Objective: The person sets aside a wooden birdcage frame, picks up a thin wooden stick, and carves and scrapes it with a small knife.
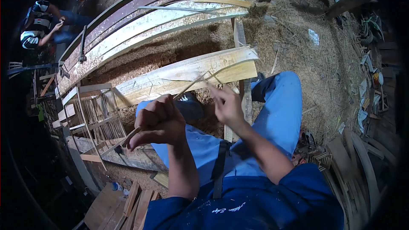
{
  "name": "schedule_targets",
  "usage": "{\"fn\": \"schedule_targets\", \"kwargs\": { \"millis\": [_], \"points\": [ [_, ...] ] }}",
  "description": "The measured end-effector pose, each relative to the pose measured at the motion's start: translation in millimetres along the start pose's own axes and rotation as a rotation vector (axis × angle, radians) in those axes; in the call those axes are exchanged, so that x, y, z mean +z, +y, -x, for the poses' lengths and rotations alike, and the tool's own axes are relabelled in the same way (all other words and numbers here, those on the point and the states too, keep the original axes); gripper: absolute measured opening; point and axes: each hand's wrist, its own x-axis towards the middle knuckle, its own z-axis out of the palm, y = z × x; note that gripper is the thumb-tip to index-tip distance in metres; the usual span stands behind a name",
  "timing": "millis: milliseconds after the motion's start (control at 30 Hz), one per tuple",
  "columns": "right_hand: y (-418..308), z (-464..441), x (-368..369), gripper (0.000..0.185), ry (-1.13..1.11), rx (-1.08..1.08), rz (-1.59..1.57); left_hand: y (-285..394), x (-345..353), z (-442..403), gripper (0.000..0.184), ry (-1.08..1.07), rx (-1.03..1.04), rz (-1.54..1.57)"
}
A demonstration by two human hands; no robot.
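My left hand (157,121) is closed in a fist around a thin wooden strip (184,90). The strip slants from below the thumb up to the right, its far end over a pale plank (170,74). Close to that far end is my right hand (228,105), fingers stretched forward and apart. Whether its fingertips touch the strip cannot be made out. Dark curved lines mark the plank, which lies across in front of my knees.
A wooden frame with many thin sticks (100,117) stands at left. Long curved boards (145,23) lie beyond the plank, with a clamp (82,44) on them. Another person (42,23) sits at upper left. Wood strips (353,166) are piled at right; shavings cover the ground.
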Motion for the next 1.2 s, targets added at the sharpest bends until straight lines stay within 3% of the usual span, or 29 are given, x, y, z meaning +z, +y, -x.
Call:
{"fn": "schedule_targets", "kwargs": {
  "millis": [67, 100, 133, 200, 233, 367, 467, 600, 667, 733, 900, 1000, 1133, 1200],
  "points": [
    [32, -10, 2, 0.035, 0.022, 0.182, 0.117, 3, -4, -2, 0.072, -0.019, -0.019, -0.016],
    [24, -10, 1, 0.034, 0.042, -0.004, 0.102, 0, -1, 0, 0.069, 0.054, 0.018, -0.012],
    [5, -7, -2, 0.034, 0.046, 0.001, 0.102, -2, 1, -1, 0.069, 0.052, 0.012, -0.010],
    [-35, 2, -9, 0.033, -0.025, -0.019, -0.046, -1, 9, -3, 0.064, 0.228, 0.068, -0.095],
    [-38, 1, -11, 0.034, -0.061, 0.079, -0.018, -1, 19, -5, 0.059, 0.403, 0.070, -0.161],
    [-11, -4, -8, 0.038, -0.013, 0.058, 0.030, 2, -7, -8, 0.054, 0.189, 0.146, -0.245],
    [-53, 4, -10, 0.035, -0.064, 0.011, 0.018, -1, 0, -2, 0.055, 0.198, 0.159, -0.114],
    [1, -13, 0, 0.038, 0.007, 0.168, 0.079, 1, 4, 3, 0.056, 0.097, 0.130, -0.133],
    [-15, -6, -5, 0.038, -0.035, 0.167, 0.104, -2, 7, 4, 0.057, 0.131, 0.121, -0.071],
    [-45, 4, -4, 0.033, -0.014, 0.012, -0.077, -3, 9, 3, 0.057, 0.155, 0.146, -0.076],
    [-30, -7, 3, 0.036, 0.009, 0.066, 0.036, 0, -10, -5, 0.059, 0.325, 0.116, -0.103],
    [-39, 11, 3, 0.038, -0.013, -0.039, -0.050, 0, -13, 0, 0.059, 0.128, 0.120, -0.043],
    [-1, -10, -2, 0.043, 0.007, 0.141, 0.188, 0, 5, 12, 0.057, 0.145, 0.144, -0.045],
    [-12, 0, -8, 0.042, -0.077, 0.033, 0.091, -6, 7, 8, 0.057, 0.129, 0.152, -0.014]
  ]
}}
